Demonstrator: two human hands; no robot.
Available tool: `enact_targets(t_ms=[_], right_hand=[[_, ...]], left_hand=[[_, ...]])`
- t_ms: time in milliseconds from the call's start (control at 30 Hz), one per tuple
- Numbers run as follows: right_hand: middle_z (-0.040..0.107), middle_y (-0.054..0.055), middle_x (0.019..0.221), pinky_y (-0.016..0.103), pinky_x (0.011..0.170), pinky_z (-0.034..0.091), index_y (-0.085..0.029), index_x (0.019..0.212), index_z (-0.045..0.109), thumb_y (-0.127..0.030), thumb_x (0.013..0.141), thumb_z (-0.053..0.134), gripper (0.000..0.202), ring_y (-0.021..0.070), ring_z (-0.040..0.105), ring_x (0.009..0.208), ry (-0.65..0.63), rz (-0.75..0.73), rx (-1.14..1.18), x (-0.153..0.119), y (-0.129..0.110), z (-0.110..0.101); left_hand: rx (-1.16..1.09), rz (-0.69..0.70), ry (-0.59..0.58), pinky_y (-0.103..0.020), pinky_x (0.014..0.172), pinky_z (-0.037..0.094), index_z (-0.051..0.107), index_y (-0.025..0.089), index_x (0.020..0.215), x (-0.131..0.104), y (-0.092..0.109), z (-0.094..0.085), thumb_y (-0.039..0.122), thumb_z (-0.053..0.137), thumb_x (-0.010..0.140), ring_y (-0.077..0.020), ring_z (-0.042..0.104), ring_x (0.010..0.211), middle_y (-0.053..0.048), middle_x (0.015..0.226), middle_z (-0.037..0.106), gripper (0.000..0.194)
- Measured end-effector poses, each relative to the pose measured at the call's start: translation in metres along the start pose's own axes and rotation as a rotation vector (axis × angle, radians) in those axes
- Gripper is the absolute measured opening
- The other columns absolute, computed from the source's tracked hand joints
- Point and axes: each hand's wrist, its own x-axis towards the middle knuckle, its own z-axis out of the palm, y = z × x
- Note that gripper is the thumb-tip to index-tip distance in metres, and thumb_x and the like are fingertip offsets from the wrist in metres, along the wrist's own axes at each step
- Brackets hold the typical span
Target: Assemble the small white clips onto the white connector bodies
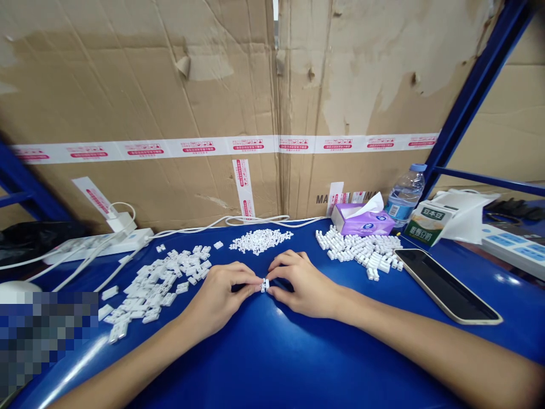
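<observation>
At the middle of the blue table, my left hand (pixel 225 292) and my right hand (pixel 300 284) meet fingertip to fingertip. Between them is a small white plastic part (pixel 264 285), pinched by thumb and forefinger from both sides. Whether it is one part or two pressed together I cannot tell. Left of my left hand spreads a pile of flat white plastic pieces (pixel 155 281). Beyond my hands lies a heap of tiny white pieces (pixel 259 241). To the right, past my right hand, is a pile of white blocky pieces (pixel 361 248).
A purple tissue pack (pixel 366 221), a water bottle (pixel 404 196) and a green-white carton (pixel 428 222) stand at the back right. A phone (pixel 447 284) lies near my right forearm. Power strip (pixel 97 244) and white cables run along the back left, before a cardboard wall (pixel 170 102).
</observation>
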Motion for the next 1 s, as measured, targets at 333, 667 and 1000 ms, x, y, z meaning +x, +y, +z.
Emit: enact_targets(t_ms=[333,667,1000], right_hand=[[0.071,0.005,0.111,0.042,0.091,0.037,-0.023,0.105,0.075,-0.026,0.093,0.069,0.014,0.0234,0.059,0.106,0.004,-0.006,0.000,0.0006,0.0010,0.0007],[0.071,0.006,0.112,0.041,0.092,0.037,-0.023,0.106,0.075,-0.027,0.093,0.069,0.015,0.0231,0.059,0.108,0.000,-0.004,0.000,0.0000,0.0008,0.0000],[0.071,0.006,0.112,0.042,0.092,0.037,-0.023,0.106,0.075,-0.026,0.094,0.067,0.015,0.0234,0.059,0.106,-0.008,-0.002,-0.004,0.0004,-0.0011,-0.0012]], left_hand=[[0.033,0.011,-0.017,-0.027,0.075,0.053,0.081,0.028,0.094,-0.0017,-0.0008,0.0024,0.020,0.068,0.094,-0.0154,0.070,0.080,0.001,0.090,0.076,0.016],[0.070,-0.023,-0.015,-0.031,0.076,0.054,0.080,0.025,0.088,0.0003,0.0030,0.0021,0.024,0.067,0.092,-0.0185,0.070,0.079,-0.001,0.086,0.077,0.013],[0.075,-0.038,-0.013,-0.032,0.078,0.052,0.079,0.025,0.088,-0.0009,0.0041,0.0024,0.023,0.067,0.093,-0.0187,0.069,0.082,-0.001,0.087,0.076,0.014]])
